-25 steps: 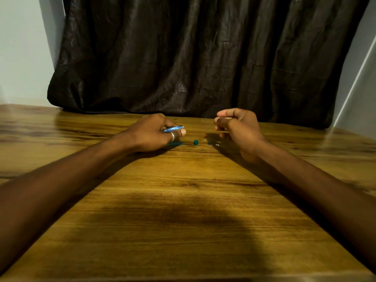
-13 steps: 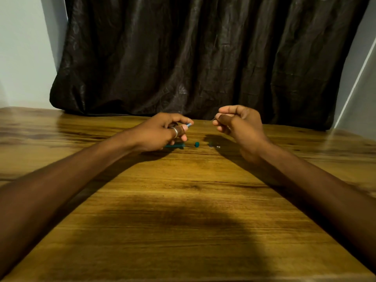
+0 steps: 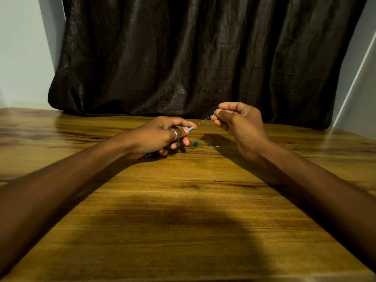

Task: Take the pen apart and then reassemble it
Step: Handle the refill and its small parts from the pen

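Observation:
My left hand (image 3: 160, 135), a ring on one finger, grips the blue pen barrel (image 3: 190, 128), whose tip sticks out toward the right. My right hand (image 3: 238, 123) pinches a thin refill rod (image 3: 204, 120) that runs slanting down to the barrel's tip. On the table under the hands lie a small teal cap piece (image 3: 195, 144), a dark small part (image 3: 209, 144) and a tiny metal bit (image 3: 217, 146). A teal pen piece (image 3: 179, 146) lies partly hidden beneath my left fingers.
The wooden table (image 3: 183, 210) stretches wide toward me. A dark curtain (image 3: 193, 58) hangs behind its far edge, with pale walls on both sides.
My right hand has risen and moved right, and the thin refill now shows stretched between it and the barrel. My left hand has tilted the barrel's tip up toward the right.

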`<state>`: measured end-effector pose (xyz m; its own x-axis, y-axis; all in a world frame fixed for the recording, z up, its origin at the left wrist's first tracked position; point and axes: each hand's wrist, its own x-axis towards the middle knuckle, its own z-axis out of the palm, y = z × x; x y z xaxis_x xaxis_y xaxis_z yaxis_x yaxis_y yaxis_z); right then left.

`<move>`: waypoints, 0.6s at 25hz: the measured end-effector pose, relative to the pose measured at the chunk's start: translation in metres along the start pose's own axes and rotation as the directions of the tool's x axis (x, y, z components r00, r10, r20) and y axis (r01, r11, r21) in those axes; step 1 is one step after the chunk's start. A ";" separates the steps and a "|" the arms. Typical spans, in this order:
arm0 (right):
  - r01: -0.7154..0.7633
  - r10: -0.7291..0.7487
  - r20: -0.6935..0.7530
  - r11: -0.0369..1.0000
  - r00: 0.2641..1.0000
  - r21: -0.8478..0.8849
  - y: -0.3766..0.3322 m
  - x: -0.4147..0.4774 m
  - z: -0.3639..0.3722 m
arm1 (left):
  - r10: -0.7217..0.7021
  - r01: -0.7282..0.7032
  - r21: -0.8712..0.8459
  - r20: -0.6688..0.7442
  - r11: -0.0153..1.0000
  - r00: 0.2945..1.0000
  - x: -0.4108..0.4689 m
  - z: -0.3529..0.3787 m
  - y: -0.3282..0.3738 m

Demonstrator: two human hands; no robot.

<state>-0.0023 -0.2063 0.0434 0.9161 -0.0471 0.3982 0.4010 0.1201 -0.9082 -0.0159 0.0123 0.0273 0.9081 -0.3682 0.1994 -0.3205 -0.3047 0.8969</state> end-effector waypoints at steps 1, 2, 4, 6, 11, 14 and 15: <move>-0.001 0.001 0.003 1.000 1.000 -0.002 0.001 0.000 0.000 | -0.003 0.003 -0.005 0.000 1.000 1.000 0.000 0.000 0.000; -0.002 0.002 0.007 1.000 1.000 -0.004 0.001 0.000 0.001 | -0.005 0.005 -0.013 -0.001 1.000 1.000 0.000 0.001 0.000; 0.001 -0.001 0.015 1.000 1.000 -0.004 0.003 0.000 0.002 | -0.007 0.007 -0.028 -0.001 1.000 1.000 0.000 0.002 0.000; 0.009 -0.009 0.023 1.000 1.000 -0.005 0.003 0.000 0.003 | -0.007 0.007 -0.039 0.001 0.999 1.000 0.000 0.003 0.000; 0.037 -0.036 0.039 0.999 0.999 -0.028 0.005 0.000 0.000 | -0.009 0.009 -0.053 0.003 0.999 1.000 0.000 0.001 -0.002; 0.041 -0.039 0.040 0.999 0.998 -0.034 0.005 -0.001 0.001 | -0.008 0.008 -0.066 0.006 0.998 1.000 0.001 0.000 -0.003; 0.041 -0.040 0.039 0.998 0.998 -0.036 0.005 0.000 0.002 | -0.008 0.009 -0.078 0.001 0.997 1.000 0.002 0.000 -0.003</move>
<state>-0.0006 -0.2041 0.0391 0.8984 -0.0131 0.4390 0.4386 0.0819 -0.8950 -0.0134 0.0126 0.0247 0.9104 -0.3669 0.1913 -0.2907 -0.2382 0.9267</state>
